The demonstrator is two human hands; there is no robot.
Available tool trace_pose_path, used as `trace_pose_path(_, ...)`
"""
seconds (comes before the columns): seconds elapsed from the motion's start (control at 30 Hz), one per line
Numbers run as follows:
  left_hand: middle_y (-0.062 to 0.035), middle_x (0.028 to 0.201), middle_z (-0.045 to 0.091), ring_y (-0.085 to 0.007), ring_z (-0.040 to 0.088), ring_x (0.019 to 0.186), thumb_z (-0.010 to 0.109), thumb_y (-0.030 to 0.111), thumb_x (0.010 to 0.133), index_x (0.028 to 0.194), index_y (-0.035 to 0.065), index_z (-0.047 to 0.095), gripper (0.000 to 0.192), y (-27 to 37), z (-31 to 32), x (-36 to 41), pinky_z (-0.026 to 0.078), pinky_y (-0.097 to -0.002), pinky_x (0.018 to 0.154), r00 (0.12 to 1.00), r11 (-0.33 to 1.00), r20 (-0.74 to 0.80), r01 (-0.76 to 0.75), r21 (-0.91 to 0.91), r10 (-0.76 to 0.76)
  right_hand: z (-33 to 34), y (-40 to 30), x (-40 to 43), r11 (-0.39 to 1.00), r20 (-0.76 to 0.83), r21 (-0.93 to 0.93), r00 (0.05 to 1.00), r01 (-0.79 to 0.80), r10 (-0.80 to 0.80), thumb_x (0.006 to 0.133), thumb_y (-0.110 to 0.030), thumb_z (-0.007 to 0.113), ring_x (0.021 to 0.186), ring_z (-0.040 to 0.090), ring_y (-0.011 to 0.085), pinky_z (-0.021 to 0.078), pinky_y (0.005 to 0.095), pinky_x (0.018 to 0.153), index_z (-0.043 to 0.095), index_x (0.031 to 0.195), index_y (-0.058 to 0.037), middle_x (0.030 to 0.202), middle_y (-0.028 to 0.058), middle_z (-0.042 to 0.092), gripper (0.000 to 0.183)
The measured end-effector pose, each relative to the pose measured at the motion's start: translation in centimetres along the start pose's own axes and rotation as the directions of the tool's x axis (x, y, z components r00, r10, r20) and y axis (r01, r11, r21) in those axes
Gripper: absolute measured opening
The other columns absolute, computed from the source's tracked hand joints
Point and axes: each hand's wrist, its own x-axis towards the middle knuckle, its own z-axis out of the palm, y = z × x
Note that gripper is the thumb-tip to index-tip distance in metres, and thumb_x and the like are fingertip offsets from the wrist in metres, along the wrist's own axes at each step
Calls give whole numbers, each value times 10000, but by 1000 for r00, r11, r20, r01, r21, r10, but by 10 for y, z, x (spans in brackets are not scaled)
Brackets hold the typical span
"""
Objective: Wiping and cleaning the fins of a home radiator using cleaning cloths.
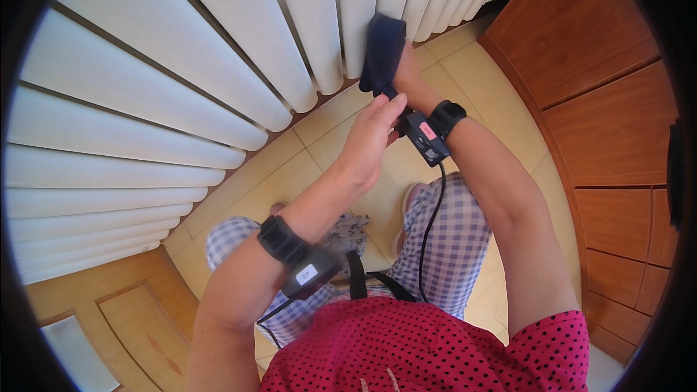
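Observation:
A dark navy cloth (384, 49) is bunched in front of the white column radiator (305, 60); I cannot tell whether it touches the columns. My left hand (365, 136) pinches the cloth's lower end between thumb and fingers. Just beyond it, my right hand (407, 73) reaches up behind the cloth, which hides its fingers, so its grip does not show. Strapped below the right wrist is a black device (427, 139) with a cable. A similar black device (310, 272) sits by the left forearm.
Yellowish floor tiles (272, 182) run under the radiator. Reddish-brown wooden panelling (599, 136) stands close on the right, and a light wooden door (136, 321) at lower left. A crumpled grey patterned cloth (348, 234) lies between my checked trouser legs (452, 239). A black cable (427, 228) hangs across one leg.

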Motion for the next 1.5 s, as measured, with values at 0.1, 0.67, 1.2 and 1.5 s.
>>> trace_pose_path(0.1,19,1071,571,-110,502,1027,541,389,916,1099,135,536,313,-7,-3,8,371,-345,903,990,991,-59,128,-34,-130,0,18,-12,976,208,-208,973,-60,104,814,-222,605,617,597,321,459,408,556,585,793,-13,706,190,606,211)
trace_pose_path(0.67,-37,1140,556,-153,507,1061,524,419,923,1139,74,516,407,12,-19,-6,368,-364,959,996,995,27,-89,48,87,-8,-73,17,958,246,197,957,-207,156,878,-267,509,795,629,297,469,390,724,620,944,33,869,192,664,327)
trace_pose_path(1.2,-60,1210,549,-164,507,1061,502,529,887,1189,61,514,557,-7,-17,8,343,-335,933,962,948,38,260,186,-271,-48,-54,-13,898,712,-128,670,421,-212,696,-244,637,616,569,318,441,399,536,531,656,-43,668,164,554,231)
trace_pose_path(1.5,-34,660,591,-92,558,609,665,363,850,756,4,591,379,0,-53,-1,450,-232,587,937,806,-198,-123,579,286,-79,-127,-18,815,492,172,668,553,-558,610,-247,684,765,524,330,426,409,645,577,819,-73,808,112,531,293)
